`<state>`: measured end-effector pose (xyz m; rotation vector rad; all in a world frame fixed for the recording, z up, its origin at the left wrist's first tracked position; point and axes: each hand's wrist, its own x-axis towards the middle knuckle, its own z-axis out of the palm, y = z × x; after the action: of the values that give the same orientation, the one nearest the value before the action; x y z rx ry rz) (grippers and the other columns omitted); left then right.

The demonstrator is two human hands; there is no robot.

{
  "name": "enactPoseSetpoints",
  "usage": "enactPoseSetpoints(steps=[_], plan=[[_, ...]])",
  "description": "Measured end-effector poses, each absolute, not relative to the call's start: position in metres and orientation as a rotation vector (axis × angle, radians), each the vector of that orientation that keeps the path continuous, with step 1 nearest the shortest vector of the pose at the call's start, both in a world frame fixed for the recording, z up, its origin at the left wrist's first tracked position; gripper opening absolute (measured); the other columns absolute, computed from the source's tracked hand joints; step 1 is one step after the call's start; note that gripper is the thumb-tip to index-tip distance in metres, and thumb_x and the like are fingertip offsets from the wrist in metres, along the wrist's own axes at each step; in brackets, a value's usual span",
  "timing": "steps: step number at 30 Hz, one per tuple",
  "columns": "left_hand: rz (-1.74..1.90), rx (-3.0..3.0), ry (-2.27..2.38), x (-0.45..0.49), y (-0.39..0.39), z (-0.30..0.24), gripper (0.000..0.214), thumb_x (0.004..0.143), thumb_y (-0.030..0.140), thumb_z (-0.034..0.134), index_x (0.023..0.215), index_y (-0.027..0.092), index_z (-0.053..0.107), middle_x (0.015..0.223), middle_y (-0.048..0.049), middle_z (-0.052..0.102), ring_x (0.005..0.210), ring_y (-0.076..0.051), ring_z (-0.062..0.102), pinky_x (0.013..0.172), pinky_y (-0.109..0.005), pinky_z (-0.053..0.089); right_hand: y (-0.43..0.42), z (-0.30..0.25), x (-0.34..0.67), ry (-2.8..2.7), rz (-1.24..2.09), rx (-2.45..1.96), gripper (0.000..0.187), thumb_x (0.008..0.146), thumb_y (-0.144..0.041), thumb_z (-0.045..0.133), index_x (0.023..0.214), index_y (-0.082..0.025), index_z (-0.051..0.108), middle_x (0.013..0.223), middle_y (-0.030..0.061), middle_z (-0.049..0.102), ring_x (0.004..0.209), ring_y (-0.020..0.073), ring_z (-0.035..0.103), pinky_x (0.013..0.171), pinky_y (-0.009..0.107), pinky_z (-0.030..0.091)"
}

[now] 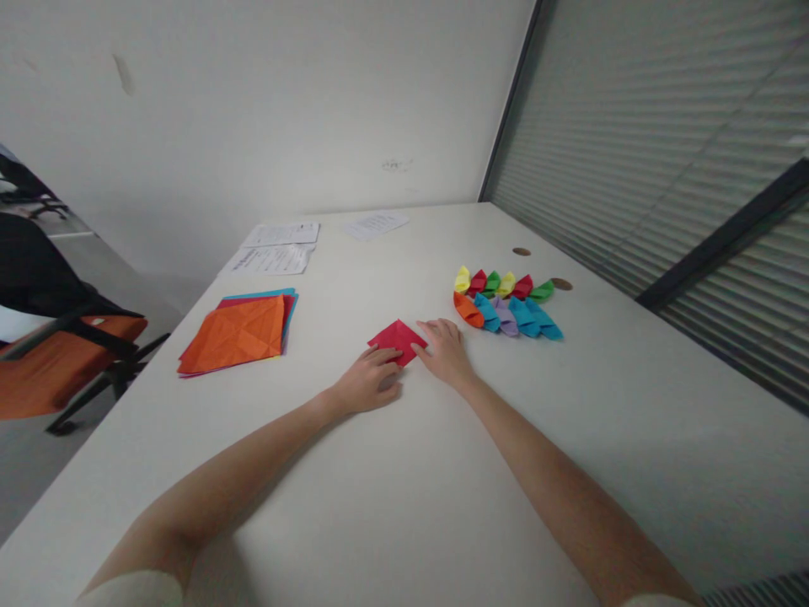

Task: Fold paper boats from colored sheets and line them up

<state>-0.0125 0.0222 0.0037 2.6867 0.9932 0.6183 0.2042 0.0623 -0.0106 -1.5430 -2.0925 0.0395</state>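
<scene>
A small red sheet of origami paper (397, 337), folded into a diamond shape with creases, lies on the white table. My left hand (370, 379) reaches in from the lower left; its curved fingers hold the near left part of the paper down. At the right corner is my right hand (446, 350), with the thumb tip touching the paper. Its index finger is stretched out and apart from the thumb. Both hands rest on the tabletop and partly cover the paper's edges.
Two rows of folded colored paper pieces (506, 303) stand to the right. At the left lies a stack of creased paper squares (237, 333), orange on top. Printed sheets (275, 257) are toward the back left. An orange-seated chair (69, 354) stands beyond the table's left edge.
</scene>
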Motion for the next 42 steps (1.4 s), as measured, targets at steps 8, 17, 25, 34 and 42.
enactPoseSetpoints(steps=[8,17,25,34,42], plan=[[0.670,2.649,1.017,-0.013,0.026,0.001,0.017,0.086,0.026,0.057,0.099,0.018,0.065,0.129,-0.0152,0.061,0.124,-0.027,0.054,0.112,-0.051,0.035,0.059,-0.005,0.195,-1.959,0.179,-1.621,0.022,0.083,-0.036,0.062,0.096,-0.019,0.069,0.108,0.0101,0.067,0.109,0.0310,0.049,0.095,0.048,0.037],[1.210,2.140,1.193,-0.014,0.037,-0.003,0.029,0.083,0.022,0.061,0.111,0.021,0.062,0.129,-0.0131,0.054,0.124,-0.026,0.050,0.107,-0.047,0.040,0.066,-0.007,0.183,-1.494,0.754,-1.176,0.015,0.077,-0.032,0.060,0.083,-0.020,0.057,0.079,0.0032,0.066,0.070,0.0171,0.061,0.067,0.030,0.050],[1.302,0.763,0.891,-0.003,0.044,0.006,0.033,0.084,0.039,0.062,0.112,0.023,0.053,0.108,-0.0084,0.064,0.095,-0.021,0.067,0.089,-0.040,0.053,0.048,0.004,0.169,-1.379,0.681,-1.019,0.022,0.087,-0.043,0.055,0.089,-0.021,0.053,0.082,0.0036,0.062,0.072,0.0164,0.061,0.066,0.029,0.052],[1.199,0.436,0.669,-0.006,0.040,0.022,0.033,0.091,0.046,0.049,0.099,0.016,0.060,0.097,-0.0120,0.069,0.088,-0.024,0.070,0.088,-0.045,0.054,0.038,0.007,0.170,-1.776,0.403,-0.853,0.016,0.092,-0.033,0.049,0.097,-0.021,0.059,0.099,0.0083,0.060,0.097,0.0205,0.057,0.086,0.037,0.050],[1.267,0.462,0.658,-0.008,0.045,0.012,0.037,0.087,0.052,0.054,0.091,0.017,0.067,0.088,-0.0077,0.072,0.086,-0.020,0.068,0.082,-0.034,0.053,0.029,0.010,0.170,-1.975,0.267,-1.030,0.036,0.097,-0.035,0.038,0.100,-0.020,0.071,0.117,0.0118,0.050,0.111,0.0242,0.047,0.097,0.043,0.042]])
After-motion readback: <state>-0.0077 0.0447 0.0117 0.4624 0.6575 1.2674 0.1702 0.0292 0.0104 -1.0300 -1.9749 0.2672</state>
